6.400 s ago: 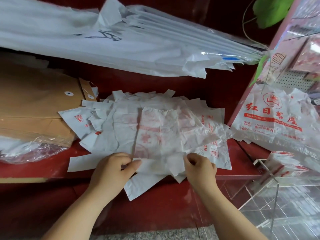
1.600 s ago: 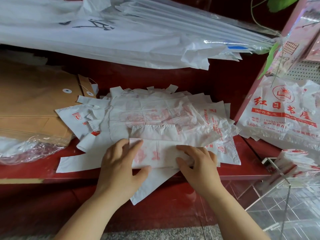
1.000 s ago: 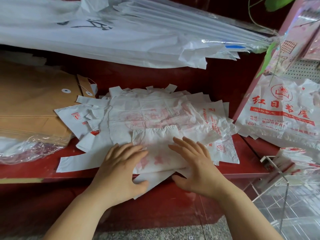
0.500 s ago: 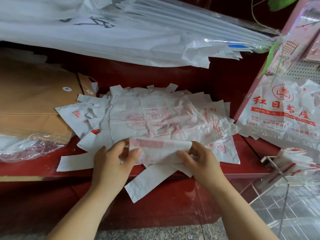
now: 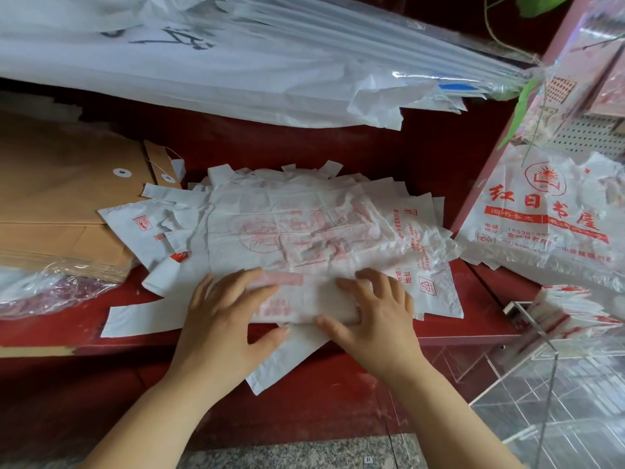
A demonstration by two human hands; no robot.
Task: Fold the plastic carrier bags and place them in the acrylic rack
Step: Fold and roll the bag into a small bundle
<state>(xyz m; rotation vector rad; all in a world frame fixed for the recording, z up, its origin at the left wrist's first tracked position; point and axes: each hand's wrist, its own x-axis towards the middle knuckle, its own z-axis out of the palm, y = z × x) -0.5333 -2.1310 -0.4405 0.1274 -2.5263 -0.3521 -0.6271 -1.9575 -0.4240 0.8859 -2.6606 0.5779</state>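
**Pressing the fold flat**

Both hands lie on one half-folded bag (image 5: 304,299) at the front of the red shelf (image 5: 480,299). The left hand (image 5: 223,319) has its fingers spread flat on the bag's left end. The right hand (image 5: 375,319) presses the other end with its fingers loosely apart and its thumb along the near edge. Just beyond the fingertips spreads the loose pile of bags (image 5: 304,228). Right of the right fingers stands the acrylic rack (image 5: 531,328), with folded bags (image 5: 571,306) inside. I'd judge one more fold is due, then a carry rightward.

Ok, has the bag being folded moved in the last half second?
Yes: the folded bag, pinched up then, has come down flat onto the bag pile on the red shelf.
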